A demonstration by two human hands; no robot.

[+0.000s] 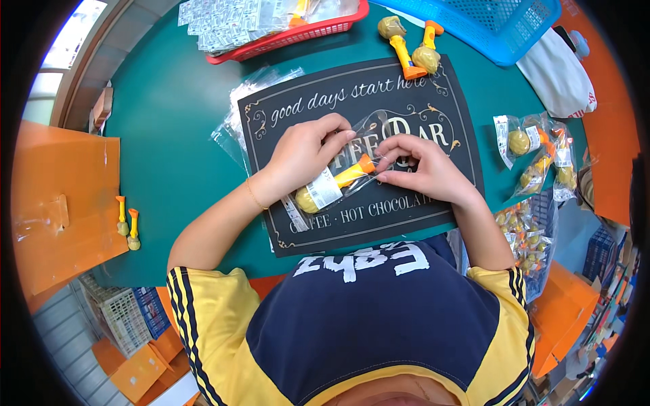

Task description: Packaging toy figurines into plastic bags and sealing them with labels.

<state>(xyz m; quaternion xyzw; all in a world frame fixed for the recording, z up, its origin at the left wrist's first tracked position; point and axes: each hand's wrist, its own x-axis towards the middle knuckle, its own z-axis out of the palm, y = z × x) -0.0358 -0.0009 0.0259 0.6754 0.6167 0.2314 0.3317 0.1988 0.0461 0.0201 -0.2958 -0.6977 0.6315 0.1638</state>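
Note:
A clear plastic bag lies over the black mat. Inside it is a small toy with a round gold-coloured end and a yellow stick tipped in orange. A white label covers part of the gold end. My left hand pinches the upper left part of the bag between thumb and fingers. On the other side, my right hand has its fingers closed on the bag's open-looking end, beside the orange tip. Its fingertips partly hide the plastic they grip.
Two unwrapped toys lie at the mat's far edge, two more at left. Far back are a red basket of labelled packets and a blue basket. Bagged toys lie right. Flat plastic bags lie left.

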